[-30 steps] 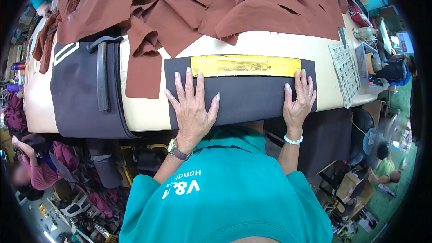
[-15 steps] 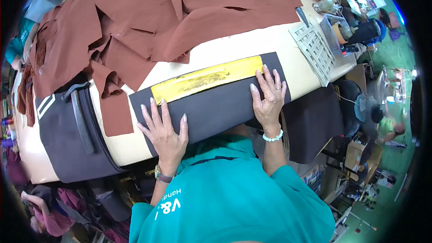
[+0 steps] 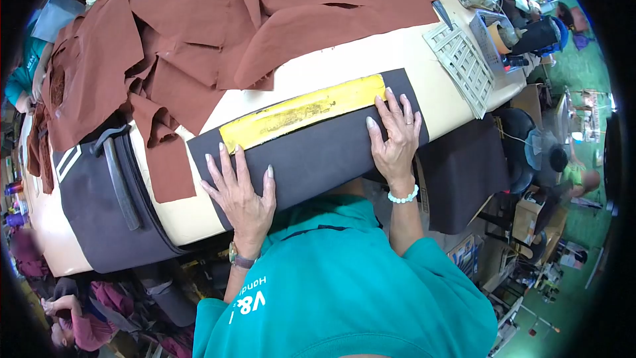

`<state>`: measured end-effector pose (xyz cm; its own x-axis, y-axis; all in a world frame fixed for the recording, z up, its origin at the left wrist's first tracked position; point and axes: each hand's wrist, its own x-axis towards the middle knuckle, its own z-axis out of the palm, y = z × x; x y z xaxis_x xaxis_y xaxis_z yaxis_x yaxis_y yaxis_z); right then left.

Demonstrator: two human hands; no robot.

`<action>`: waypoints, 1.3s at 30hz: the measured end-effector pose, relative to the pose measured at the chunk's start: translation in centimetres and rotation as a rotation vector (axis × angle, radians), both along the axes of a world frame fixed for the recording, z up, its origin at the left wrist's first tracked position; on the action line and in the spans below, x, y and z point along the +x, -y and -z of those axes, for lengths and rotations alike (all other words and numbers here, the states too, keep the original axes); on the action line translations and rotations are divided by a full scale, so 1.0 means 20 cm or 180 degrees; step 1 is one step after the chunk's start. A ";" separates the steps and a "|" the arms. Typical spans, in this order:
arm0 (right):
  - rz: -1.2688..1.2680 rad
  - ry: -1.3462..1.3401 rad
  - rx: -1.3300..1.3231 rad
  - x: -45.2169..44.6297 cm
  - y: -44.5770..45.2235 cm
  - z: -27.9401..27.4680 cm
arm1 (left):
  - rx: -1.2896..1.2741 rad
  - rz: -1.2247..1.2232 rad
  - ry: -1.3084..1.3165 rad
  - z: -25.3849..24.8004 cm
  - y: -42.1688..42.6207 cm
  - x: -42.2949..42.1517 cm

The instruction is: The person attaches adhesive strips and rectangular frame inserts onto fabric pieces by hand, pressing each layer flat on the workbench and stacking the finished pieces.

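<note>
A dark grey sheet (image 3: pixel 318 149) lies flat at the near edge of the cream table. Along its far part rests a long, slightly curved yellow strip (image 3: pixel 301 114), smudged dark in the middle. My left hand (image 3: pixel 242 192) is spread on the sheet's left side, fingertips by the strip's left end. My right hand (image 3: pixel 396 139) lies open on the right side, its fingertips at the strip's right end. Both palms face down and neither hand grips anything.
Brown leather-like pieces (image 3: pixel 192 33) spread over the far side of the cream table (image 3: pixel 377 50). To the left, a curved dark tool (image 3: pixel 120 185) rests on dark material (image 3: pixel 93 219). A grid-like template (image 3: pixel 460 69) and a basket (image 3: pixel 487 36) sit right. Other people are around.
The view has shifted slightly. My hands, the sheet and the yellow strip keep nearly the same positions relative to each other.
</note>
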<state>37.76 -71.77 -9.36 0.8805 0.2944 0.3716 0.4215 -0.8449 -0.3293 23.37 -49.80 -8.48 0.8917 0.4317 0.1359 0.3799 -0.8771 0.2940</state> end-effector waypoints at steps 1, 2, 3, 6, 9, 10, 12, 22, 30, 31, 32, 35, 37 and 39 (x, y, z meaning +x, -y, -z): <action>0.0001 -0.0007 -0.0011 0.00 0.00 0.00 | -0.0001 0.0000 0.0000 0.00 0.00 0.00; 0.0003 -0.0012 -0.0021 0.00 0.00 0.00 | -0.0002 0.0002 0.0002 0.00 0.00 0.00; 0.0005 -0.0007 -0.0036 0.00 0.00 0.00 | 0.0005 0.0001 -0.0001 0.00 0.00 0.00; 0.0010 0.0006 -0.0066 0.00 0.01 0.00 | -0.0027 -0.0009 0.0012 0.00 0.00 0.00; -0.0002 -0.0004 -0.0068 0.00 0.00 -0.01 | -0.0110 -0.0018 0.0051 -0.01 0.00 0.00; -0.0013 0.0005 -0.0081 0.00 0.00 -0.01 | -0.0118 -0.0009 0.0070 -0.02 0.00 0.00; 0.0009 -0.0074 -0.0121 0.00 0.00 -0.01 | -0.0121 -0.0010 0.0151 -0.02 0.00 0.00; -0.0003 -0.0077 -0.0259 0.00 0.01 0.02 | -0.0244 -0.0028 0.0129 0.01 0.00 0.00; -0.0020 -0.0110 -0.0281 0.00 0.02 0.02 | -0.0216 -0.0026 0.0094 0.01 0.00 0.00; -0.0021 -0.0109 -0.0278 0.00 0.01 0.02 | -0.0202 -0.0026 0.0082 0.01 0.00 0.00; -0.0023 -0.0109 -0.0276 0.00 0.01 0.02 | -0.0189 -0.0027 0.0071 0.01 0.00 0.00; -0.0035 -0.0102 -0.0257 0.00 0.01 0.02 | -0.0196 -0.0005 0.0002 0.00 0.00 0.01; -0.0037 -0.0091 -0.0282 0.00 0.01 0.02 | -0.0182 -0.0014 -0.0015 0.00 0.00 0.00; -0.0063 -0.0082 -0.0285 0.00 0.01 0.02 | -0.0174 -0.0039 -0.0038 0.00 0.00 0.00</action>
<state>37.84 -72.00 -9.80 0.8830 0.3430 0.3204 0.4309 -0.8630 -0.2639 23.47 -49.86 -8.42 0.8877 0.4491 0.1013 0.3942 -0.8551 0.3367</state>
